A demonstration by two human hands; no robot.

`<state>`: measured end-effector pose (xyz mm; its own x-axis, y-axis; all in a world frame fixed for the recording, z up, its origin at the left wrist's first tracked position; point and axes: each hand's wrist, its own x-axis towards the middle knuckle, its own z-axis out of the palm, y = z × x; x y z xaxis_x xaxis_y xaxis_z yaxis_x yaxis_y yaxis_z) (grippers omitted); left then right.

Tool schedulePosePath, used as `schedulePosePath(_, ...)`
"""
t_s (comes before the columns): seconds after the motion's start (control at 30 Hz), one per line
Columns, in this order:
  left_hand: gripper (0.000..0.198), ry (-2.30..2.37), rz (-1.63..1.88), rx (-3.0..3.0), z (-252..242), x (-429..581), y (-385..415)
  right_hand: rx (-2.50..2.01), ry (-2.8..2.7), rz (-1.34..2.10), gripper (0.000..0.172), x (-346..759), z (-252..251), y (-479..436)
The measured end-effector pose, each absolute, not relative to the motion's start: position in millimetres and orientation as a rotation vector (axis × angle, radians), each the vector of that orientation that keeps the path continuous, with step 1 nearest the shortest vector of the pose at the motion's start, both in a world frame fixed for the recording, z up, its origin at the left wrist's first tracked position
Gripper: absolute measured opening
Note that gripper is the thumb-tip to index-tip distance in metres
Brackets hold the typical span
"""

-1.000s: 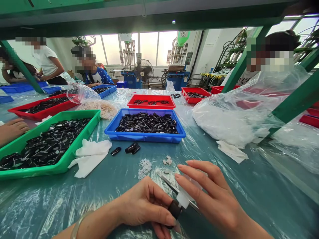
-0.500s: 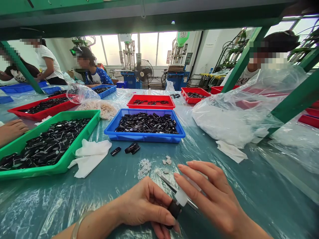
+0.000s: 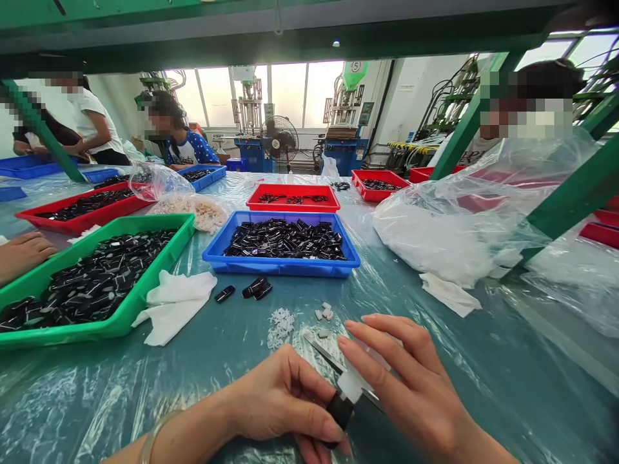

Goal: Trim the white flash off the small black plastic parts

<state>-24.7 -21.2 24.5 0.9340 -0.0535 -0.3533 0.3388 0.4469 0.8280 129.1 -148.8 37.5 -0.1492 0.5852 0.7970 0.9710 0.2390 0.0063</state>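
White piece (image 3: pixel 350 386) shifted slightly left; black piece (image 3: pixel 341 410) slants lengthwise away-right.

bright far windows (image 3: pixel 287 96), pale wall (image 3: pixel 411 100) to their right
a fan (image 3: pixel 279 138) stands before them; green posts (image 3: pixel 43 132) left and right

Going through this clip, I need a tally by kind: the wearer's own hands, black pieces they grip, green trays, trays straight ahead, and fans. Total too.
Wearer's hands: 2 (left hand, right hand)
Gripped black piece: 1
Green tray: 1
Trays straight ahead: 2 (blue tray, red tray behind it)
Fan: 1
Total: 7
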Motion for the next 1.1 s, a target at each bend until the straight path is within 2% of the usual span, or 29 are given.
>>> schedulePosePath(0.37, 0.020, 0.272, -0.244, 1.063, 28.3, -25.7, -20.8, -1.428, -1.892, -0.663, 0.031, 132.9, 42.5, -150.6)
schedulePosePath(0.87, 0.018, 0.259, -0.235, 1.085, 27.8, -24.6, -20.0, -1.446, -1.917, -0.806, 0.035, 132.8, 43.7, -150.0)
schedulePosePath(1.1, 0.019, 0.268, -0.237, 1.092, 23.9, -25.3, -21.7, -1.447, -1.850, -0.767, 0.035, 128.9, 39.4, -148.3)
